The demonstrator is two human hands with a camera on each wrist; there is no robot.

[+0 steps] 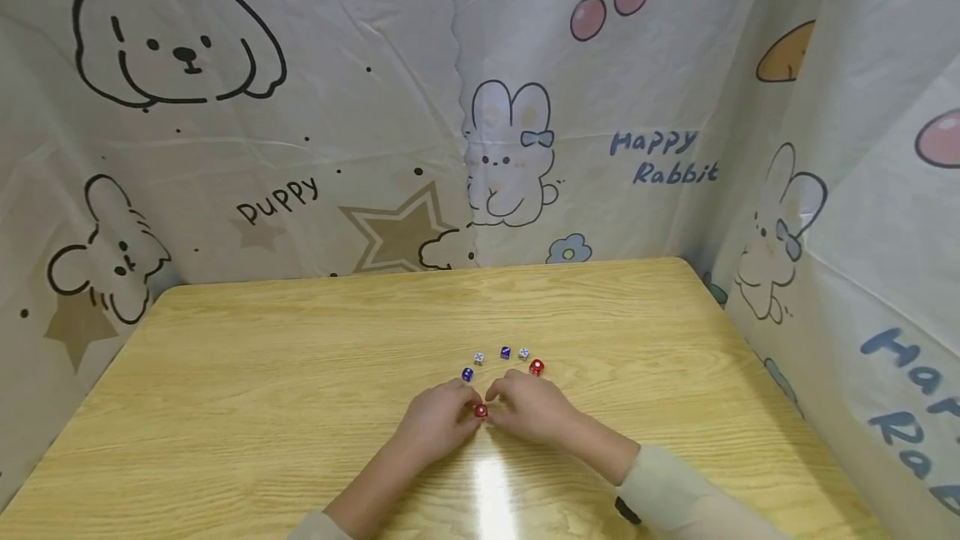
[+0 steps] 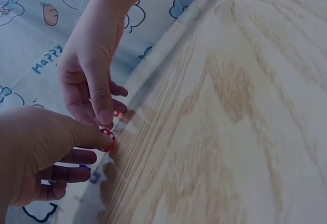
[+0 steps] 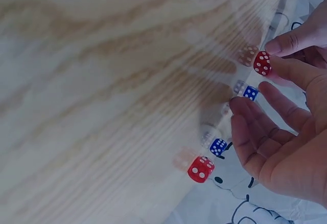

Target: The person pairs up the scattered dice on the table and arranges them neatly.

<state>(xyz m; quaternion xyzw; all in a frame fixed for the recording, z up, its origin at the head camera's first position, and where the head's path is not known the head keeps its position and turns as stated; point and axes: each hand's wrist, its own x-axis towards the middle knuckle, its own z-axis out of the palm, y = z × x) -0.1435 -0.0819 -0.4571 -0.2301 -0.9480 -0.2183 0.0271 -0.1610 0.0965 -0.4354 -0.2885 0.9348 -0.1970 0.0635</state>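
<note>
My left hand [image 1: 441, 417] pinches a red die [image 1: 481, 412] with white dots between thumb and index finger, low over the wooden table. From the other side comes my right hand [image 1: 531, 408], its thumb [image 3: 294, 71] right at the die's side and its other fingers loosely extended. Beyond the hands, a blue die [image 1: 467, 374], a white die [image 1: 478, 358], a second blue die [image 1: 506, 352], a second white die [image 1: 523, 353] and another red die [image 1: 536, 367] lie in a loose arc. The right wrist view shows the held die [image 3: 262, 63] with several dots facing the camera.
The light wooden table [image 1: 300, 373] has rounded far corners. A pale curtain [image 1: 375, 107] printed with cartoon animals hangs behind it and along both sides. A small black object [image 1: 627, 511] sits at the right sleeve [image 1: 675, 486].
</note>
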